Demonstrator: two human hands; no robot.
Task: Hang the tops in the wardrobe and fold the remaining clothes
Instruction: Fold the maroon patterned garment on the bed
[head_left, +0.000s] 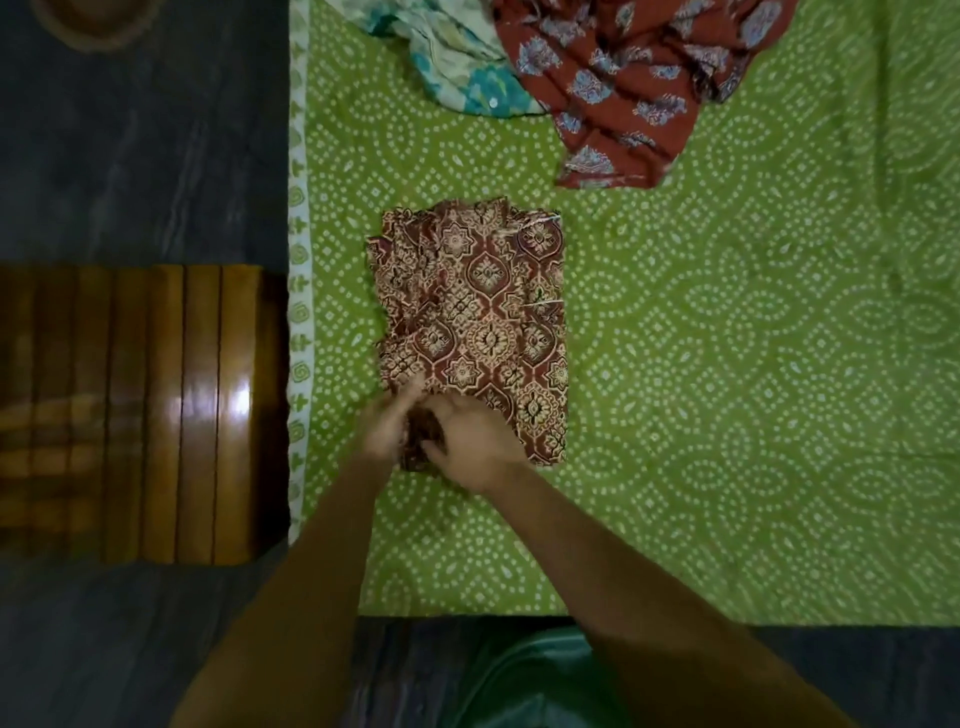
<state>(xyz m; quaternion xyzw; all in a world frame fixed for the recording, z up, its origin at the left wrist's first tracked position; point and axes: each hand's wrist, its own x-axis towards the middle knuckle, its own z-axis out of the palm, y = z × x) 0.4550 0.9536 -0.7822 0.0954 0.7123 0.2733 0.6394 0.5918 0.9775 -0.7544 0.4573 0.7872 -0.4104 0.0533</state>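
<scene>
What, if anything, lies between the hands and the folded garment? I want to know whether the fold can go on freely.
Nothing visible. Both the left hand and right hand are already at the near edge of the folded maroon patterned garment, directly touching it.

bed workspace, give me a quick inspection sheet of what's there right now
surface: green dotted bedsheet, spread flat
job's things: folded maroon patterned garment; unfolded red floral garment and teal printed garment heaped at the far edge
clutter: nothing seen
grippers: left hand and right hand both at the folded garment's near-left corner, blurred; grip unclear
cables: nothing seen
surroundings: dark floor; glossy wooden panel left of the bed
</scene>
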